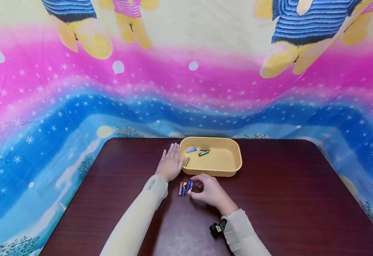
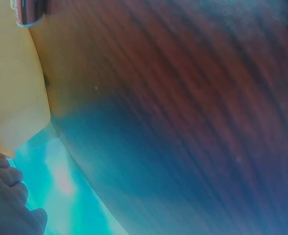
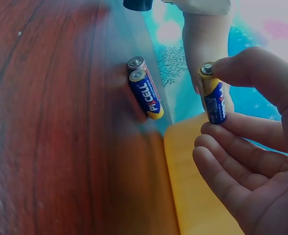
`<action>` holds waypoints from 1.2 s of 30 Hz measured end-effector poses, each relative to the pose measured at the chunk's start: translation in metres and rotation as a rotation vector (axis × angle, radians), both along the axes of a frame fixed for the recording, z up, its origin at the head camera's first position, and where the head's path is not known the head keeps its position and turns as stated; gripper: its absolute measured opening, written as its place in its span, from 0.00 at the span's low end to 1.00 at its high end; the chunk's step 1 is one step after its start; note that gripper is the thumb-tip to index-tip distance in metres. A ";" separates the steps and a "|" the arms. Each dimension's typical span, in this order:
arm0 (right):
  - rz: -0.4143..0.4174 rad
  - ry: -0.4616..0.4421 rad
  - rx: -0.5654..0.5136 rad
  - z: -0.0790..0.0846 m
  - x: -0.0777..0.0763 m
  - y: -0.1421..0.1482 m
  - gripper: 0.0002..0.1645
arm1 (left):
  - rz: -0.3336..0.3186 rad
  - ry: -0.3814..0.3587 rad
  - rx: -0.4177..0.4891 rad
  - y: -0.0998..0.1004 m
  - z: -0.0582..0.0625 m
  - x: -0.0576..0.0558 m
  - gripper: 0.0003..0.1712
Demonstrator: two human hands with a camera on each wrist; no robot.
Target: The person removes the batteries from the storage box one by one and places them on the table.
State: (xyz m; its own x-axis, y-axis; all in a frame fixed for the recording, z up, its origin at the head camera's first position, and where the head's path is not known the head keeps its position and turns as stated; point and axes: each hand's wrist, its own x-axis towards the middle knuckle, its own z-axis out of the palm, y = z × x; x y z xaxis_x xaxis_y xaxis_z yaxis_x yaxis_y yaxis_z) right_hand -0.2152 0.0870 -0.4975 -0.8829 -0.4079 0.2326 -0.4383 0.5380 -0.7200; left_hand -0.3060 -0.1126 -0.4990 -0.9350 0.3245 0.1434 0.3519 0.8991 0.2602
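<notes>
My right hand [image 1: 213,192] pinches a blue-and-yellow AA battery [image 3: 215,100] end to end between thumb and fingertip, just in front of a yellow plastic tray [image 1: 212,173]. To its left, a second blue-and-yellow battery [image 3: 145,95] and a red battery [image 1: 180,189] lie side by side on the table. My left hand [image 1: 169,165], fingers straight, rests against the tray's left side. In the left wrist view, part of the left hand [image 2: 7,203] shows below the tray wall [image 2: 16,73]. Inside the tray lie several batteries, among them a light-blue one [image 1: 191,149] and a dark one [image 1: 203,153].
The dark reddish wood table [image 1: 285,199] extends to both sides of the tray. Its far edge meets a colourful printed cloth [image 1: 186,89] behind the tray. A black device [image 1: 217,228] is strapped on the right wrist.
</notes>
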 end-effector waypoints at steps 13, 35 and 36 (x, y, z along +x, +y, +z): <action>0.011 -0.067 0.025 -0.009 -0.007 -0.005 0.26 | -0.004 0.012 0.013 0.000 0.000 0.000 0.37; 0.021 -0.041 0.091 -0.021 -0.016 -0.009 0.25 | -0.015 0.022 0.034 -0.001 -0.003 0.000 0.37; 0.022 -0.039 0.094 -0.021 -0.016 -0.009 0.25 | -0.015 0.020 0.030 -0.001 -0.003 0.000 0.37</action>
State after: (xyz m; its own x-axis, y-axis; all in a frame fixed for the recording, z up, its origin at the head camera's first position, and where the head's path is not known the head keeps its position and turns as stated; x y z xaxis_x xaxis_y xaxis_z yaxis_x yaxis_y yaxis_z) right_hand -0.2316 0.0776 -0.5181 -0.8811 -0.4459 0.1579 -0.4235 0.5948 -0.6833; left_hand -0.3062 -0.1139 -0.5016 -0.9271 0.3333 0.1717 0.3703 0.8856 0.2803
